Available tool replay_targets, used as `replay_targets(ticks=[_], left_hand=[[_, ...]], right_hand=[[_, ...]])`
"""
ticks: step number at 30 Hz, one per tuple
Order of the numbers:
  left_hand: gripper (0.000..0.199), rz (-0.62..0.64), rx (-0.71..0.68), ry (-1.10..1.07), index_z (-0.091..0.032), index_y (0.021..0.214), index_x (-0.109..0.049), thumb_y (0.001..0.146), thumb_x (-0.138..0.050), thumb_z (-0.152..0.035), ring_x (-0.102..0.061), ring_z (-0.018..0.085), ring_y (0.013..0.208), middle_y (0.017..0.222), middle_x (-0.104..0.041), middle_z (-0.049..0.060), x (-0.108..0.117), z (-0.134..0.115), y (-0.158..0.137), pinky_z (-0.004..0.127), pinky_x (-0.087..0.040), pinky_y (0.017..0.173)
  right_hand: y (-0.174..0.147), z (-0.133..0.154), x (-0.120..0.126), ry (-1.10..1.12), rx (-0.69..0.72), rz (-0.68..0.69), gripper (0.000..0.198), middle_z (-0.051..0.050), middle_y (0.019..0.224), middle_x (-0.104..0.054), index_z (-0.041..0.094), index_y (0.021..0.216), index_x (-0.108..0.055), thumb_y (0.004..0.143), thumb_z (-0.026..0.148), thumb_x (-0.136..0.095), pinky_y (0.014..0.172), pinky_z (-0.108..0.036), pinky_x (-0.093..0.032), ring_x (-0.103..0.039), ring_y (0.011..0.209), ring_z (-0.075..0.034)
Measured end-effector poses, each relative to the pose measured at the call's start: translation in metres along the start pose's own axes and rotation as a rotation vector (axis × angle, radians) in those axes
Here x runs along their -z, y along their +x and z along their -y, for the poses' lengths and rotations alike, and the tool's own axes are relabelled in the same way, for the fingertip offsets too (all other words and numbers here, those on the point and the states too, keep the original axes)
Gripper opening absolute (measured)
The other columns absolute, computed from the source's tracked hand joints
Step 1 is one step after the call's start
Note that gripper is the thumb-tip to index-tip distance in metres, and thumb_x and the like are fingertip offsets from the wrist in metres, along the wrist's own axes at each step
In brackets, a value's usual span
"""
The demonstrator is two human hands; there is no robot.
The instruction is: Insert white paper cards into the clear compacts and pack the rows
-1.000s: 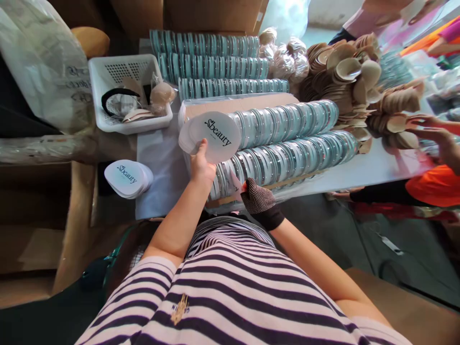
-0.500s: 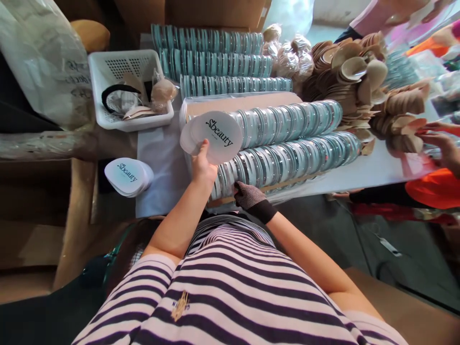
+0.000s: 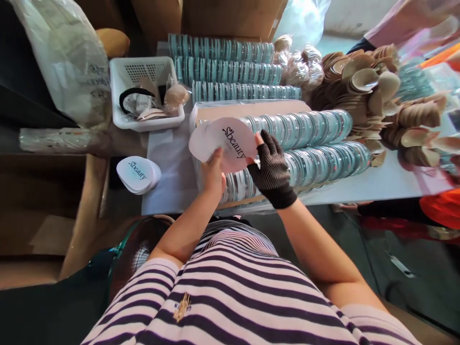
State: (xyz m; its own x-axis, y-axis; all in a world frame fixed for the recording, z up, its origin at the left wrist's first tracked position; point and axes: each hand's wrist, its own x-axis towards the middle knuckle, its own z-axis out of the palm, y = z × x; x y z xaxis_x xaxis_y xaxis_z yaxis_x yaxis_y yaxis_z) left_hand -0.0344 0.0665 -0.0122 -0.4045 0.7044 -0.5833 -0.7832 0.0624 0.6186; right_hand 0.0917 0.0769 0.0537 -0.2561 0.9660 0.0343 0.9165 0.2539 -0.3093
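My bare left hand [image 3: 213, 177] is closed around a fanned bunch of pale oval cards, its thumb lying on top. The uppermost printed card [image 3: 232, 136] reads "beauty" after a curly mark. My right hand [image 3: 272, 167], in a dark fingerless-tipped glove, pinches that card's right edge between thumb and fingers. Just beneath both hands lie two long rows of clear round plastic cases [image 3: 323, 160], packed on edge in a cardboard tray. Left of them, a small stack of similar printed cards [image 3: 138, 175] rests at the table's edge.
A white plastic basket [image 3: 117, 112] with a black band and beige cups stands at the left. More case rows [image 3: 230, 69] lie behind the tray. Stacked beige cups [image 3: 359, 91] fill the right side. Another person's orange sleeve [image 3: 440, 208] shows at far right.
My right hand has risen from the front row of cases to the held cards and now grips the top one's right edge. The view has shifted slightly.
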Motion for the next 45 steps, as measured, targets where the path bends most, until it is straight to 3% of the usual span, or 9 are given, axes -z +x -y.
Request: replay_targets(ticks=[5, 9, 14, 17, 20, 25, 34, 41, 45], left_hand=[[0.021, 0.033, 0.037, -0.077, -0.016, 0.100, -0.069, 0.080, -0.073, -0.015, -0.071, 0.020, 0.098, 0.105, -0.076, 0.006, -0.001, -0.004, -0.004, 0.037, -0.057, 0.094], [0.031, -0.011, 0.073, -0.140, -0.018, 0.113, -0.066, 0.082, -0.070, -0.014, -0.068, 0.022, 0.110, 0.119, -0.072, 0.008, 0.001, -0.015, 0.013, 0.040, -0.056, 0.097], [0.043, -0.069, 0.137, -0.085, -0.021, 0.130, -0.060, 0.087, -0.068, -0.020, -0.064, 0.022, 0.118, 0.130, -0.067, 0.010, 0.012, -0.029, 0.043, 0.043, -0.053, 0.102], [0.047, -0.055, 0.153, -0.103, -0.019, 0.137, -0.054, 0.091, -0.063, -0.018, -0.063, 0.021, 0.120, 0.136, -0.063, 0.011, 0.015, -0.029, 0.047, 0.045, -0.052, 0.103], [0.047, -0.045, 0.142, -0.111, -0.016, 0.139, -0.051, 0.093, -0.059, -0.018, -0.061, 0.022, 0.123, 0.145, -0.055, 0.013, 0.014, -0.029, 0.046, 0.046, -0.052, 0.102], [0.043, -0.040, 0.192, -0.007, -0.019, 0.139, -0.051, 0.097, -0.054, -0.024, -0.061, 0.020, 0.124, 0.145, -0.057, 0.010, 0.011, -0.034, 0.044, 0.041, -0.053, 0.102], [0.022, 0.071, 0.162, 0.042, -0.021, 0.116, -0.062, 0.100, -0.047, -0.026, -0.049, 0.017, 0.138, 0.133, -0.067, -0.003, 0.017, -0.037, 0.043, 0.038, -0.049, 0.109], [0.041, -0.006, 0.248, -0.040, -0.018, 0.139, -0.050, 0.099, -0.050, -0.028, -0.053, 0.022, 0.134, 0.144, -0.058, 0.008, 0.012, -0.042, 0.039, 0.046, -0.048, 0.108], [0.041, -0.007, 0.276, -0.054, -0.024, 0.140, -0.052, 0.099, -0.048, -0.027, -0.056, 0.022, 0.132, 0.141, -0.061, 0.008, 0.013, -0.040, 0.045, 0.044, -0.051, 0.105]], right_hand=[[-0.017, 0.013, -0.034, 0.210, -0.090, -0.092, 0.046, -0.016, 0.110, -0.072, 0.014, 0.128, -0.061, 0.095, 0.042, -0.043, 0.086, -0.040, -0.056, -0.069, 0.100, -0.025], [-0.043, 0.001, -0.011, 0.163, -0.280, -0.299, 0.048, -0.015, 0.097, -0.074, 0.014, 0.117, -0.065, 0.094, 0.049, -0.043, 0.074, -0.037, -0.057, -0.070, 0.087, -0.026], [-0.117, 0.010, 0.040, -0.072, -0.154, 0.243, 0.043, -0.009, 0.078, -0.074, 0.019, 0.119, -0.066, 0.093, 0.043, -0.042, 0.056, -0.030, -0.051, -0.070, 0.065, -0.024], [-0.127, 0.028, 0.033, -0.127, -0.141, 0.576, 0.046, -0.008, 0.084, -0.076, 0.022, 0.133, -0.058, 0.095, 0.038, -0.039, 0.057, -0.027, -0.049, -0.071, 0.066, -0.022], [-0.103, 0.048, 0.004, -0.135, -0.138, 0.710, 0.050, -0.008, 0.089, -0.076, 0.024, 0.145, -0.045, 0.097, 0.035, -0.038, 0.061, -0.027, -0.047, -0.072, 0.072, -0.023], [-0.064, 0.064, -0.038, -0.146, -0.189, 0.753, 0.050, -0.012, 0.092, -0.075, 0.018, 0.141, -0.043, 0.100, 0.045, -0.034, 0.068, -0.031, -0.048, -0.072, 0.084, -0.027], [-0.073, 0.050, -0.043, -0.004, -0.182, 0.537, 0.031, -0.004, 0.101, -0.074, 0.023, 0.121, -0.054, 0.099, 0.038, -0.037, 0.065, -0.027, -0.045, -0.070, 0.082, -0.020], [-0.064, 0.054, -0.054, -0.113, -0.053, 0.738, 0.036, -0.014, 0.091, -0.074, 0.016, 0.124, -0.058, 0.100, 0.021, -0.031, 0.071, -0.034, -0.050, -0.072, 0.089, -0.026], [-0.061, 0.051, -0.056, 0.031, -0.163, 0.779, 0.031, -0.018, 0.095, -0.074, 0.016, 0.119, -0.061, 0.096, 0.021, -0.041, 0.076, -0.039, -0.053, -0.072, 0.091, -0.028]])
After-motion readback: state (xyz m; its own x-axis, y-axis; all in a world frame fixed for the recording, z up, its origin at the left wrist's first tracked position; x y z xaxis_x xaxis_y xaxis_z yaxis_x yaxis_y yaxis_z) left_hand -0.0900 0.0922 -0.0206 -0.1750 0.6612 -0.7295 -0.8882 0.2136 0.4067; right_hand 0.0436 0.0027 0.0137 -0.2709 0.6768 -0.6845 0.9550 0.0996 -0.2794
